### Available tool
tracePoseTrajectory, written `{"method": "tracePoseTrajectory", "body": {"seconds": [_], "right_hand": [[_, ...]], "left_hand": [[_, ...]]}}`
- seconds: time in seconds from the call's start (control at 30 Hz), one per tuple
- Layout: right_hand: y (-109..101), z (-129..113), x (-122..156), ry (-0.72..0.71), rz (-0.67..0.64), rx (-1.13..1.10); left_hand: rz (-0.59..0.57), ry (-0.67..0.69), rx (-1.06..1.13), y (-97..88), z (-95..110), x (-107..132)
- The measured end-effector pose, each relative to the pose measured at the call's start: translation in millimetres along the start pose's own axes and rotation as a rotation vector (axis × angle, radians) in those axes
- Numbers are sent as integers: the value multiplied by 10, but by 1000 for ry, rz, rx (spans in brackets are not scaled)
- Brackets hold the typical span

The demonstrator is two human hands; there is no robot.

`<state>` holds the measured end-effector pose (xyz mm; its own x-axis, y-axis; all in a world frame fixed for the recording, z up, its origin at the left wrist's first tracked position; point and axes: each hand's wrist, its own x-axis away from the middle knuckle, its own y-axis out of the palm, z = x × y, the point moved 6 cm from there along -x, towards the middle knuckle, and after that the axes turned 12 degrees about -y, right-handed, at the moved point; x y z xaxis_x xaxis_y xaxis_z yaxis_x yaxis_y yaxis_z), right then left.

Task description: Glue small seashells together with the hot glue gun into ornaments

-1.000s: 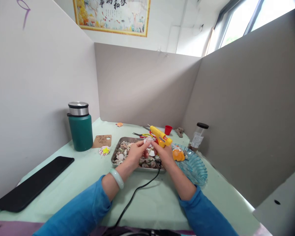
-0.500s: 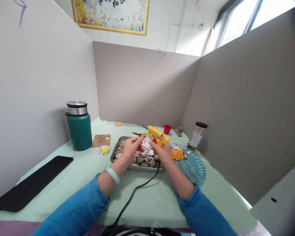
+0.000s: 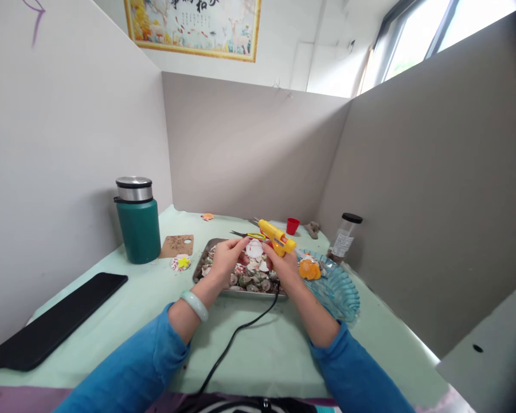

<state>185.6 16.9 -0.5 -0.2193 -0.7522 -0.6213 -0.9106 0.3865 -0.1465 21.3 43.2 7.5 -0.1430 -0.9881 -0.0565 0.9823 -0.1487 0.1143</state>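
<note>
Over the metal tray (image 3: 206,248) of seashells (image 3: 251,281), my right hand (image 3: 286,268) is wrapped round a yellow glue gun (image 3: 277,236), whose nozzle points away to the upper left. A black cord (image 3: 238,332) runs from it toward the table's front edge. My left hand (image 3: 226,261) is closed in a pinch, its thumb and forefinger together; whatever it holds is too small to make out. A white shell (image 3: 254,249) shows between the two hands; whether it is held or lies in the tray, I cannot tell.
Right of the tray is a blue plate (image 3: 341,295) with an orange shell piece (image 3: 309,269). A clear jar (image 3: 345,236), red cup (image 3: 292,226) and yellow-handled scissors (image 3: 253,235) stand or lie farther back. At left are a green flask (image 3: 137,229) and black slab (image 3: 60,321).
My hands have drawn slightly apart. The left fingertips have shifted a little left, and more of the white shell shows between the hands. The glue gun stays nearly in place.
</note>
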Motion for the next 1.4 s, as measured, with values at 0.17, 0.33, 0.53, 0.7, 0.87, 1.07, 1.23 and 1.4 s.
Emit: {"method": "tracePoseTrajectory", "body": {"seconds": [0.17,0.33,0.53,0.7,0.87,1.07,1.23,1.4], "right_hand": [[5,53,6,54,8,-96],[20,74,1,44,-13,-101],[21,88,4,47,-17,-96],[12,64,9,49,-12,-86],[10,24,7,44,-28,-72],[7,24,16,34,-40,-62],[-9,34,30,30,-32,-43],[-21,47,18,9,-16,-4]], "left_hand": [[-85,-27,62,48,-24,3],[-213,-105,204,134,-50,32],[-237,-216,274,188,-57,85],[-239,-226,307,188,-42,102],[-249,-181,247,175,-38,104],[-205,-126,194,149,-49,60],[-187,-107,155,146,-39,56],[-224,-110,137,159,-53,57]]}}
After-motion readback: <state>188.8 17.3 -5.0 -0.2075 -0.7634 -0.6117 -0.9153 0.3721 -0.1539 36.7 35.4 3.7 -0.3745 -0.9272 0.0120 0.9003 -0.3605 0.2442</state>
